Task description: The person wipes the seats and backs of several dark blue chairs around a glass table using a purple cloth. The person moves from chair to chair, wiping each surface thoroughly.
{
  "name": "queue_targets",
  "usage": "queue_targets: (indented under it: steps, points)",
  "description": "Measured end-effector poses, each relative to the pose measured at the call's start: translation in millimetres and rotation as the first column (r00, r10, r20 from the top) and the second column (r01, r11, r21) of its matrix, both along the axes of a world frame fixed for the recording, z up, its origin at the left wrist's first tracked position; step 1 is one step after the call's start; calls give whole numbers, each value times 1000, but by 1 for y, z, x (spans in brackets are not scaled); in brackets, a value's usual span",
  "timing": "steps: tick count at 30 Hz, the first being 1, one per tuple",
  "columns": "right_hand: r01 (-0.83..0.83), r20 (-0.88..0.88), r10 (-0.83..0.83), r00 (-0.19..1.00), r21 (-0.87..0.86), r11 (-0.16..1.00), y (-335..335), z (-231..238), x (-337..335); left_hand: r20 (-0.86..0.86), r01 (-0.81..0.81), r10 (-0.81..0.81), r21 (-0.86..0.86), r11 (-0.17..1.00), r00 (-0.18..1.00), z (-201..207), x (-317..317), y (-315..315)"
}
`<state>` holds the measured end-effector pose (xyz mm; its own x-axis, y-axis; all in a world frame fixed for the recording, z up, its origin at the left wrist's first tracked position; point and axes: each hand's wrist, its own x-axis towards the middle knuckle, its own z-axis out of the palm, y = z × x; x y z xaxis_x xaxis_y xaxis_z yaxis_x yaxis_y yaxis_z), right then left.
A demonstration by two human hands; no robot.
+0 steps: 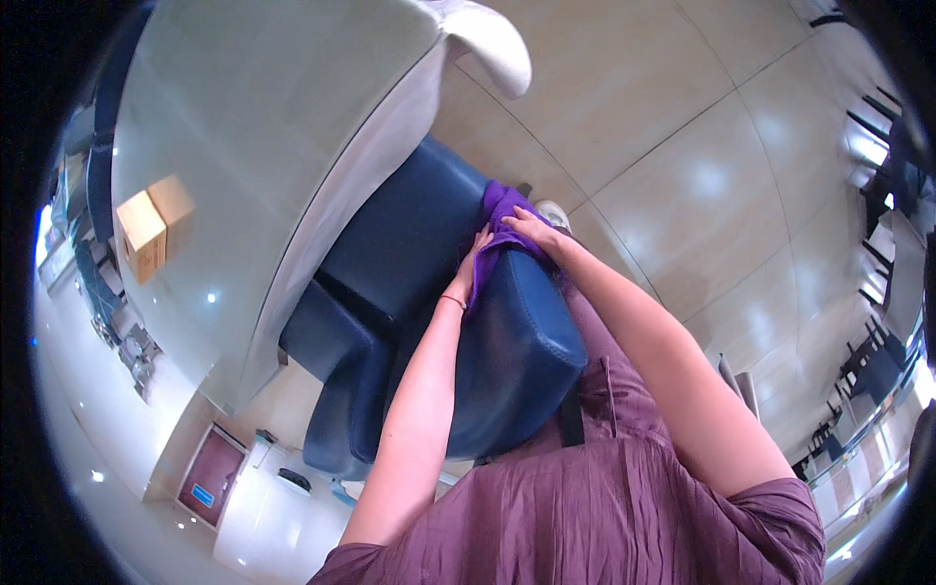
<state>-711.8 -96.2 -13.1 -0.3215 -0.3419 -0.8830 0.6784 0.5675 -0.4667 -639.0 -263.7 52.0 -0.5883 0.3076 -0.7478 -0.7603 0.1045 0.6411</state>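
A dark blue padded chair [405, 219] with a smooth, leather-like cover stands in front of me, its seat beside the table. A bunched purple cloth [499, 202] lies over the front corner of its armrest or back; I cannot tell which part. My left hand [473, 257] grips the cloth from the inner side, fingers pressed against it. On the outer side my right hand [531, 227] has its fingers over the cloth, holding it against the padded edge. The folds partly hide the fingertips of both hands.
A glossy pale table [283, 107] with a thick curved edge and white base fills the left. On it sits a small wooden box [146, 234]. Beige tiled floor [682, 166] spreads to the right, with dark chairs [877, 370] along the far side. A reddish door [212, 475] shows at lower left.
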Motion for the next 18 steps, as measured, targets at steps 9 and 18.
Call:
queue_targets:
  steps: [9, 18]
  points:
    - [-972, -388, 904, 180, 73, 225, -18, 182, -15, 47, 429, -443, -363, 827, 895, 152, 92, -10]
    - [-993, -234, 968, -87, 95, -67, -60, 222, -2, -44, 241, -296, -476, 846, 954, 144, 118, 0]
